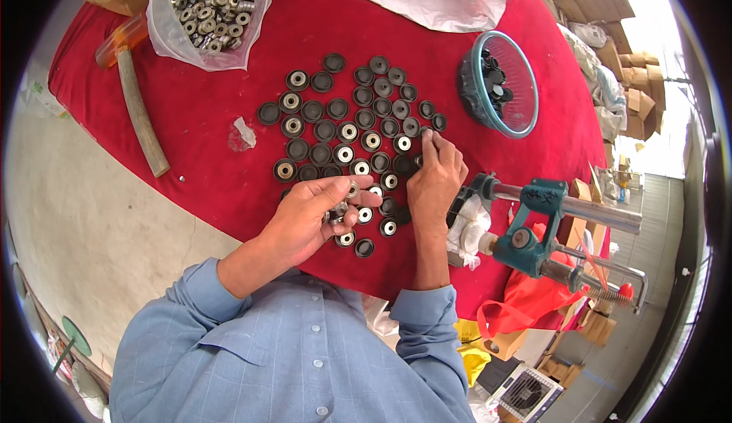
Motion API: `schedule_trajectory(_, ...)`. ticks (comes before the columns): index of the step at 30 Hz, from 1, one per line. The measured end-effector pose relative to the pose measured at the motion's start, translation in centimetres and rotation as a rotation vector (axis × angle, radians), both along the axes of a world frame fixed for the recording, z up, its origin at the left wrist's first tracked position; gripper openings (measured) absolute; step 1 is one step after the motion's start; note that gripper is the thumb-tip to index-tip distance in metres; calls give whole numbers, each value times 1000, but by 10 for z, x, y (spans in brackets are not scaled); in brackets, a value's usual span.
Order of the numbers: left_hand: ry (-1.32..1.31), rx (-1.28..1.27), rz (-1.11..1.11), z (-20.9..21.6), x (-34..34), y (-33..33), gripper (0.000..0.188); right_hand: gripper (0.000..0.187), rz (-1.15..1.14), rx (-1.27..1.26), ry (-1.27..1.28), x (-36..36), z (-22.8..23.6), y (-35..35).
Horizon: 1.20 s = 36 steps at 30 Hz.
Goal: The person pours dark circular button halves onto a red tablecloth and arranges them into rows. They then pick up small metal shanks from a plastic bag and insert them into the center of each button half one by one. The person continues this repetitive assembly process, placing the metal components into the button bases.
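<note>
Several small metal ball bearings (351, 190) lie in my left hand (306, 213), its palm turned up and its fingers curled round them; one sits at the thumb tip. My right hand (436, 179) reaches down among the round black caps (402, 109), back upward and fingers bent together. Its fingertips touch down by a cap (426, 132) at the right edge of the group; what they grip is hidden. Many caps lie in loose rows on the red cloth (229, 171). Some hold a shiny bearing (348, 131) in the middle; others have none.
A clear bag of bearings (248, 38) stands far left beside a wooden-handled hammer (141, 110). A blue basket (531, 80) with black parts stands right, and a white sack (396, 0) lies at the back. A green hand press (526, 225) stands right of my right hand.
</note>
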<state>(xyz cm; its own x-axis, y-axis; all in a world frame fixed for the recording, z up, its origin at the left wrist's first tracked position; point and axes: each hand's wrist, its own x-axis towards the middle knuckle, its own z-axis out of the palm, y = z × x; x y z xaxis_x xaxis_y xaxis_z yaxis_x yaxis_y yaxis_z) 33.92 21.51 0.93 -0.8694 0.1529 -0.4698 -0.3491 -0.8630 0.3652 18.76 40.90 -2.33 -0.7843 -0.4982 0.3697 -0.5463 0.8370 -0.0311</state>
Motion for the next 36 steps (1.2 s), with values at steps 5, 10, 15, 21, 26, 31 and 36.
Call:
schedule_trajectory(5, 37, -101, -33, -1, 2, 0, 54, 44, 29, -313, -138, 4, 15, 5)
schedule_trajectory(10, 15, -177, -27, -7, 7, 1, 45, 26, 226, -673, -709, 55, 66, -17)
schedule_trajectory(15, 50, -219, -40, -22, 7, 6, 41, 26, 338, -639, -747, 76, 70, -27)
schedule_trajectory(21, 15, 9, 53, -15, 3, 0, 38, 20, 264, -610, -377, 35, 62, -26)
schedule_trajectory(26, -72, 39, 63, 0, 0, -4, 42, 19, 130, -566, -120, -20, 19, -16)
schedule_trajectory(31, -9, 50, 47, -4, 1, -6, 39, 20, 153, -302, -35, -31, 1, -18)
schedule_trajectory(36, 47, 39, 14, -14, 1, -6, 36, 23, 170, -162, 24, -29, -1, -17)
